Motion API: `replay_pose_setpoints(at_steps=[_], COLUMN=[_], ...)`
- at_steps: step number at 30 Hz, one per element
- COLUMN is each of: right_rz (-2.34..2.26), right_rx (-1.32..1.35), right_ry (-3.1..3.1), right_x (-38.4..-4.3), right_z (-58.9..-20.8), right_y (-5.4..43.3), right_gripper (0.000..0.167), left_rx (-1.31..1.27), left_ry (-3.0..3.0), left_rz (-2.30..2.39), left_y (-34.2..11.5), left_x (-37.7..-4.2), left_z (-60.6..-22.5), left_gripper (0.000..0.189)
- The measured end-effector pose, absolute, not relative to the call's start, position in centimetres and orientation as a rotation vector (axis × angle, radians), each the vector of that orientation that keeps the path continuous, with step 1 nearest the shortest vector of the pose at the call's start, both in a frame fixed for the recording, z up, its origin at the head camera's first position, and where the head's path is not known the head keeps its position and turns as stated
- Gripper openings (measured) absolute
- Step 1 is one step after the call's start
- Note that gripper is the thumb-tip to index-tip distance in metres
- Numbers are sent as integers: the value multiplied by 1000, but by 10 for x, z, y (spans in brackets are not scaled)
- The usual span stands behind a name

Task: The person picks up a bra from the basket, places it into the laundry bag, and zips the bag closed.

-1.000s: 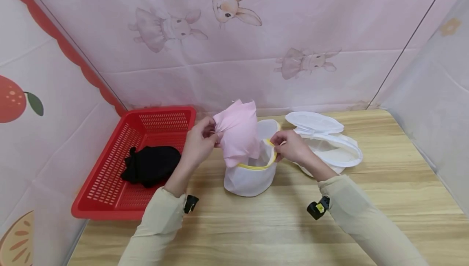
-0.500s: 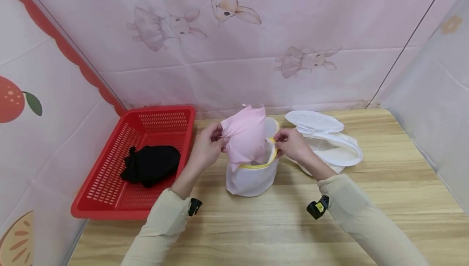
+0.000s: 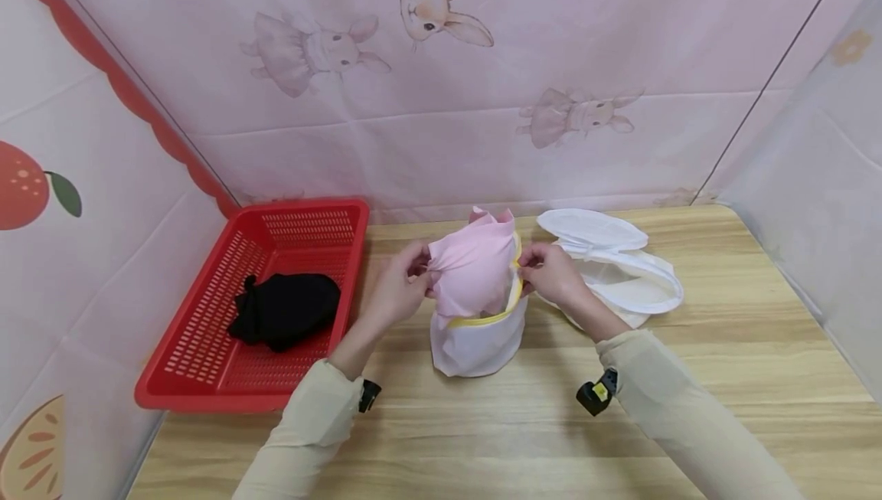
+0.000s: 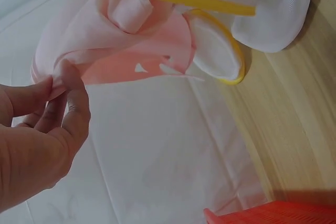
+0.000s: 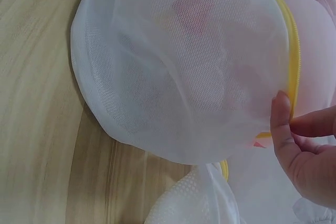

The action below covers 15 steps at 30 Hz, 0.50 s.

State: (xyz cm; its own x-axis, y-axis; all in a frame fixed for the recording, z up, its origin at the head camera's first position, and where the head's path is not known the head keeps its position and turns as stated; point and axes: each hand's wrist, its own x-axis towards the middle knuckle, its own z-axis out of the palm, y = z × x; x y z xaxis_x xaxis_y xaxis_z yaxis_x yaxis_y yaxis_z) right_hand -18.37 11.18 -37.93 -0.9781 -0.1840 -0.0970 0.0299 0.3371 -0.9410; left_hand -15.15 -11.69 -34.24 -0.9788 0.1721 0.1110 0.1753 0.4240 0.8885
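Observation:
A white mesh laundry bag (image 3: pixel 478 351) with a yellow zip edge stands unzipped on the table. My left hand (image 3: pixel 398 285) pinches the left side of a smooth pink garment (image 3: pixel 472 266) with a rounded, cup-like shape. The garment sits in the bag's mouth, its lower part inside and its top sticking out at the back. In the left wrist view, thumb and fingertips (image 4: pixel 68 72) squeeze a fold of the pink cloth. With thumb and fingers, my right hand (image 3: pixel 551 274) holds the bag's yellow rim (image 5: pixel 295 61) on its right side.
A red plastic basket (image 3: pixel 189 400) on the left holds a black cloth garment (image 3: pixel 285 308). A second white mesh bag (image 3: pixel 592 230) lies with its lid up just right of my right hand. Printed fabric walls (image 3: pixel 441 155) border the wooden table (image 3: pixel 482 439).
My left hand has moved right and downward, bringing the pink garment lower into the bag's mouth. The bag has shifted slightly right. My right hand keeps its hold on the rim.

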Motion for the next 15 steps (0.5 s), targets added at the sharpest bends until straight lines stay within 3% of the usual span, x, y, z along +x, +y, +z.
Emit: replay_pose_setpoints(at_steps=[6, 15], right_rz=[-1676, -1728], right_rx=[-140, -109], right_ry=[2417, 2380], right_x=[-183, -185], right_z=[-380, -383], right_y=[111, 113], right_gripper=[7, 10], left_rx=[-263, -382], left_ry=[-2581, -2559], left_rz=[-1778, -1604], left_y=[-110, -106], left_x=[-150, -144], left_z=[-348, -352], left_gripper=[14, 18])
